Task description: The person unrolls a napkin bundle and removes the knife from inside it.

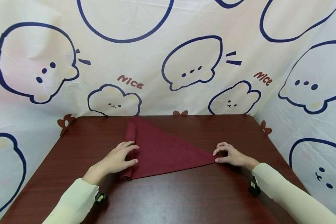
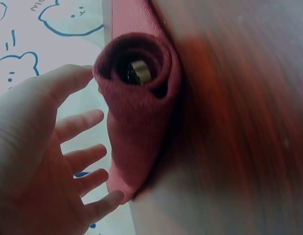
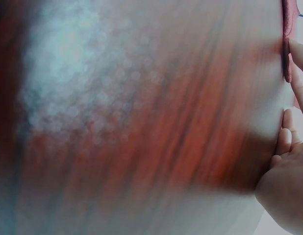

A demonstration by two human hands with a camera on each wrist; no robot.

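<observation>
A dark red cloth (image 1: 159,152) lies on the table, rolled up along its left side and tapering to a point at the right. My left hand (image 1: 114,160) is over the roll, fingers spread and lightly bent, thumb toward the near end. In the left wrist view the roll's open end (image 2: 137,98) shows wound layers, with a small pale ribbed thing (image 2: 141,71) inside that I cannot identify. The thumb of the left hand (image 2: 38,142) touches the roll's edge. At the right tip, my right hand (image 1: 231,155) pinches the cloth corner (image 3: 288,58) between thumb and fingers.
The brown wood-grain table (image 1: 179,199) has rounded far corners. A pale patterned sheet (image 1: 151,62) hangs behind it and along both sides. A dark device with a yellow mark (image 1: 100,198) sits at the left wrist, another dark device (image 1: 254,186) at the right.
</observation>
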